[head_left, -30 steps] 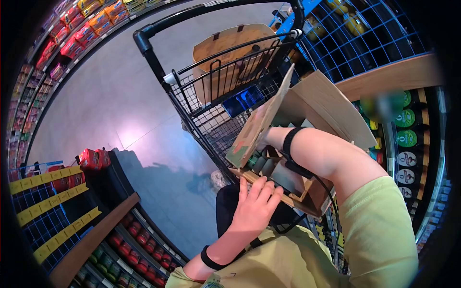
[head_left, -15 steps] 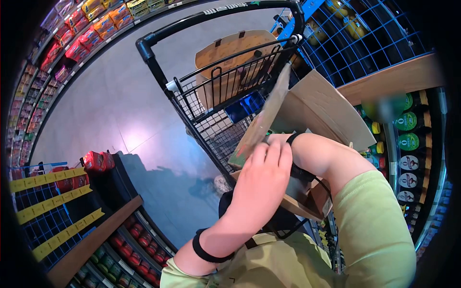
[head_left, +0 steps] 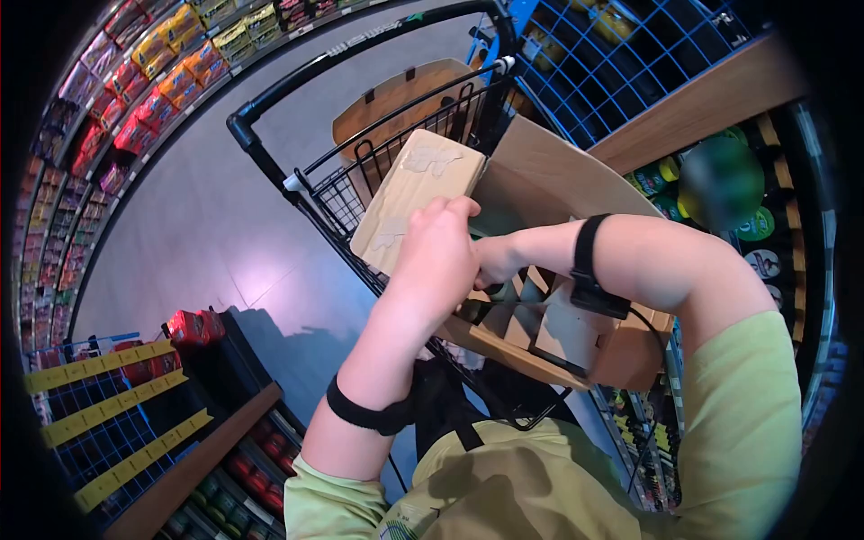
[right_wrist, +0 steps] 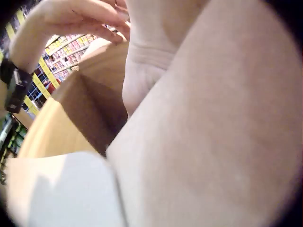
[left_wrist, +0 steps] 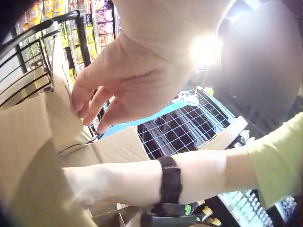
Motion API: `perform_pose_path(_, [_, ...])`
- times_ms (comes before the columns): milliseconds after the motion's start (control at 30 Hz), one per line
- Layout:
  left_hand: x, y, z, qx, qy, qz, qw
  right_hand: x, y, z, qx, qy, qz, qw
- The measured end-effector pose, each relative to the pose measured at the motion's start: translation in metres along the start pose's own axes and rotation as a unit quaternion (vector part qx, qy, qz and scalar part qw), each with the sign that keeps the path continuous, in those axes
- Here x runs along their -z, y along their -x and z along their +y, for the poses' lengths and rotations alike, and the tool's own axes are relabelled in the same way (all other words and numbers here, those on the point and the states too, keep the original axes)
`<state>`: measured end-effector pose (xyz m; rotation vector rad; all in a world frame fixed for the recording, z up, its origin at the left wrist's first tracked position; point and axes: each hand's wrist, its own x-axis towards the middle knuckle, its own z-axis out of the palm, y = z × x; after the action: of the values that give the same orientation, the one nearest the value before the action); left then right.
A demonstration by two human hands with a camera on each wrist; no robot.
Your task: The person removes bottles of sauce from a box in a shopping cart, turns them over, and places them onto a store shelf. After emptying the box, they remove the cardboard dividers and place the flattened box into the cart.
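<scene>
Here, left hand (head_left: 438, 256) at flap (head_left: 407, 191), fingers loosely bent; right hand (head_left: 498, 259) inside cardboard box (head_left: 634, 355), fingers hidden, cannot tell whether holding anything. Box surrounds right fingers, dividers (head_left: 522, 326) beside them, shopping cart (head_left: 247, 133) beyond left fingers.

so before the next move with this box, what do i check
1. Box open: ok; the torn-surfaced flap and far flap of the cardboard box stand raised.
2. Left hand's hold: cannot tell; the left hand is at the torn-surfaced flap's edge, but its firmness is unclear.
3. Right hand's hold: cannot tell; the right hand reaches into the box, fingertips hidden.
4. Clear view inside: not ok; the right forearm crosses the opening.
5. Cardboard dividers upright: ok for those visible.
6. Support from the shopping cart: cannot tell; the box's underside is hidden.
</scene>
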<state>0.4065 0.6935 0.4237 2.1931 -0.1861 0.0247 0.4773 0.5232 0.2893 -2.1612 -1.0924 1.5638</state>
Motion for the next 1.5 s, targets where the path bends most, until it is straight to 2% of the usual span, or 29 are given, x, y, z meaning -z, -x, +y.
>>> perform_pose_path(33, [0.001,0.0,0.0,-0.008,-0.003,0.0,1.0,0.019,0.04,-0.052,-0.057,0.03,-0.005,0.998])
perform_pose_path(133, [0.011,-0.001,-0.003,-0.024,-0.008,-0.066,0.997,0.031,0.093,-0.092,-0.108,0.003,0.053,0.993])
perform_pose_path(167, [0.016,0.001,-0.002,-0.035,-0.013,-0.067,0.997,0.037,0.109,-0.103,-0.083,-0.029,0.098,0.991])
perform_pose_path(200, [0.021,0.003,0.0,-0.025,0.044,-0.11,0.993,0.039,0.123,-0.109,-0.058,-0.061,0.144,0.986])
perform_pose_path(233, [0.026,0.005,0.006,-0.012,0.101,-0.155,0.983,0.044,0.136,-0.115,0.025,-0.062,0.217,0.974])
perform_pose_path(267, [0.035,0.005,0.014,0.019,0.16,-0.229,0.96,0.049,0.151,-0.12,0.069,-0.055,0.269,0.959])
perform_pose_path(300, [0.035,0.007,0.015,0.009,0.152,-0.232,0.961,0.056,0.166,-0.13,0.095,-0.068,0.303,0.946])
perform_pose_path(367, [0.032,0.014,0.013,-0.113,0.197,-0.167,0.96,0.065,0.205,-0.162,0.119,-0.097,0.387,0.909])
perform_pose_path(433, [0.037,0.012,0.037,-0.105,0.216,-0.169,0.956,0.07,0.237,-0.179,0.143,-0.096,0.463,0.869])
perform_pose_path(500, [0.031,0.019,0.047,-0.129,0.25,-0.098,0.955,0.069,0.265,-0.188,0.216,-0.179,0.531,0.8])
perform_pose_path(567, [0.03,0.027,0.067,-0.14,0.258,-0.132,0.947,0.061,0.305,-0.213,0.175,-0.265,0.562,0.763])
perform_pose_path(667, [0.031,0.042,0.1,-0.106,0.338,-0.167,0.92,0.047,0.341,-0.215,0.166,-0.298,0.599,0.725])
perform_pose_path(700, [0.025,0.047,0.107,-0.135,0.32,-0.148,0.926,0.041,0.351,-0.212,0.16,-0.3,0.603,0.722])
perform_pose_path(833, [0.017,0.078,0.153,-0.138,0.241,-0.103,0.955,0.01,0.375,-0.192,0.149,-0.323,0.624,0.696])
perform_pose_path(900, [0.009,0.092,0.169,-0.122,0.185,-0.081,0.972,-0.011,0.385,-0.186,0.166,-0.388,0.628,0.654])
perform_pose_path(933, [0.004,0.099,0.173,-0.094,0.238,-0.125,0.958,-0.021,0.393,-0.181,0.153,-0.394,0.624,0.657])
perform_pose_path(967, [-0.002,0.104,0.177,-0.097,0.236,-0.126,0.959,-0.031,0.4,-0.176,0.156,-0.393,0.627,0.655])
perform_pose_path(1033, [-0.017,0.115,0.181,-0.058,0.411,-0.314,0.854,-0.053,0.411,-0.163,0.263,-0.403,0.56,0.674])
perform_pose_path(1067, [-0.026,0.121,0.181,-0.02,0.444,-0.386,0.808,-0.061,0.409,-0.151,0.363,-0.437,0.488,0.662])
perform_pose_path(1100, [-0.043,0.128,0.18,0.043,0.505,-0.479,0.717,-0.073,0.411,-0.147,0.424,-0.455,0.445,0.645])
perform_pose_path(1167, [-0.077,0.151,0.192,0.09,0.604,-0.557,0.562,-0.096,0.414,-0.145,0.517,-0.484,0.401,0.581])
perform_pose_path(1200, [-0.095,0.164,0.199,0.084,0.615,-0.569,0.539,-0.108,0.418,-0.139,0.57,-0.51,0.334,0.551])
perform_pose_path(1233, [-0.118,0.179,0.206,0.1,0.665,-0.586,0.451,-0.125,0.425,-0.144,0.554,-0.549,0.358,0.513])
perform_pose_path(1300, [-0.158,0.205,0.223,0.106,0.724,-0.604,0.316,-0.149,0.443,-0.126,0.562,-0.537,0.339,0.53])
perform_pose_path(1333, [-0.175,0.219,0.235,0.115,0.741,-0.605,0.269,-0.168,0.453,-0.125,0.496,-0.561,0.435,0.5])
perform_pose_path(1367, [-0.191,0.225,0.245,0.108,0.728,-0.628,0.252,-0.189,0.469,-0.123,0.447,-0.579,0.472,0.492])
perform_pose_path(1433, [-0.213,0.252,0.277,0.179,0.715,-0.611,0.29,-0.233,0.497,-0.108,0.386,-0.61,0.52,0.456])
perform_pose_path(1467, [-0.23,0.263,0.285,0.185,0.696,-0.585,0.372,-0.256,0.511,-0.101,0.383,-0.617,0.525,0.443])
perform_pose_path(1500, [-0.248,0.275,0.29,0.186,0.697,-0.541,0.432,-0.279,0.525,-0.095,0.323,-0.632,0.575,0.406])
